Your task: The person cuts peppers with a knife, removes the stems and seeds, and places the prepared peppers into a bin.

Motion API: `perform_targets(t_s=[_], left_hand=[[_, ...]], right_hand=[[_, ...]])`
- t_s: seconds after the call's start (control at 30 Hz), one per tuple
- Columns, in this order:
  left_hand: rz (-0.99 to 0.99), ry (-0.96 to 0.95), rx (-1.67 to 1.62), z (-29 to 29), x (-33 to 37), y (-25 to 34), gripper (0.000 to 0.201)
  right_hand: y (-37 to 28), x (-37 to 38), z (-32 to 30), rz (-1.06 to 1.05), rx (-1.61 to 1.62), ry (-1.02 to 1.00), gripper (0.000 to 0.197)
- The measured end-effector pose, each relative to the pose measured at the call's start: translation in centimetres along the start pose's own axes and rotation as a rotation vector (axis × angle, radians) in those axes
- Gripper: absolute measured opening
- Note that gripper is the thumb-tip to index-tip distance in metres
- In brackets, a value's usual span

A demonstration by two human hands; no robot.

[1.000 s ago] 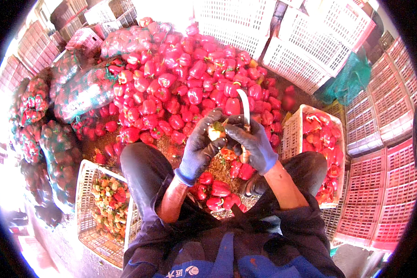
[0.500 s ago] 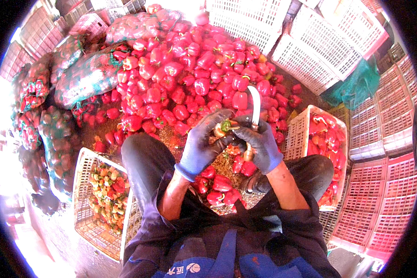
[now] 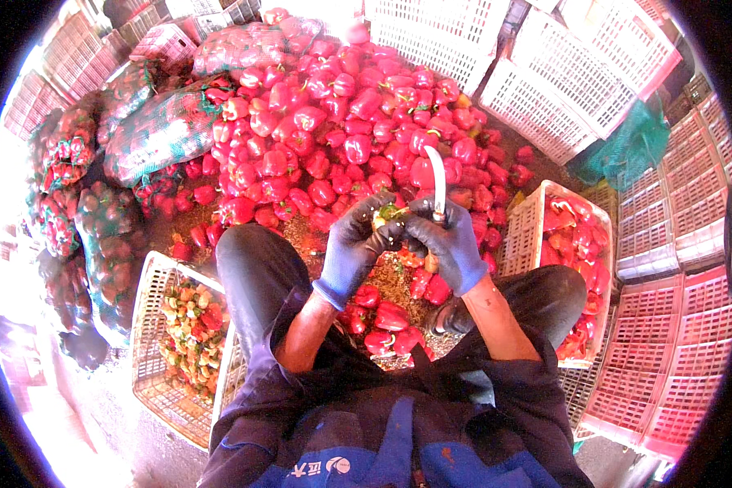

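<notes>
Left hand (image 3: 354, 244) grips one pepper stem (image 3: 389, 215); right hand (image 3: 450, 240) clenches one knife (image 3: 437, 183).

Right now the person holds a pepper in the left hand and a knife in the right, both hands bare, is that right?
Not quite: the head view shows both hands gloved. The left hand holds the pepper and the right hand holds the knife, as you said.

Red peppers (image 3: 342, 122), blue-grey gloves (image 3: 455, 244), white crates (image 3: 561, 73), pink crates (image 3: 675, 358), green net (image 3: 626, 150).
</notes>
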State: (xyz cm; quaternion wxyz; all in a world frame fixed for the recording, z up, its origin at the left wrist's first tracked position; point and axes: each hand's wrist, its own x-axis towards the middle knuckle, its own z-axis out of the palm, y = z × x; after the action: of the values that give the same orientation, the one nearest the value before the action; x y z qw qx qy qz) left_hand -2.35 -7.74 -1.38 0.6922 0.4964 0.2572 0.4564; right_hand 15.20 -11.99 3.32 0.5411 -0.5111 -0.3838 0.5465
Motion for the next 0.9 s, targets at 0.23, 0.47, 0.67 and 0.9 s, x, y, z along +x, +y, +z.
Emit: perform_targets(t_s=[0.23,0.47,0.67,0.9], left_hand=[[-0.167,0.078,-0.084,0.4,-0.3,-0.6,0.048],[0.006,0.118,0.328,0.1,0.0,-3.0,0.042],[-0.173,0.347,-0.619,0.1,0.7,-3.4,0.029],[0.38,0.365,-0.178,-3.9,-4.4,8.3,0.039]], right_hand=[[1.9,0.7,-1.4,-0.336,-0.491,-0.012,0.014],[3.0,0.5,-1.8,-0.443,-0.722,0.037,0.018],[2.8,-0.4,1.5,-0.618,-0.758,-0.014,0.011],[-1.0,0.7,0.9,-0.392,-0.322,0.272,0.016]])
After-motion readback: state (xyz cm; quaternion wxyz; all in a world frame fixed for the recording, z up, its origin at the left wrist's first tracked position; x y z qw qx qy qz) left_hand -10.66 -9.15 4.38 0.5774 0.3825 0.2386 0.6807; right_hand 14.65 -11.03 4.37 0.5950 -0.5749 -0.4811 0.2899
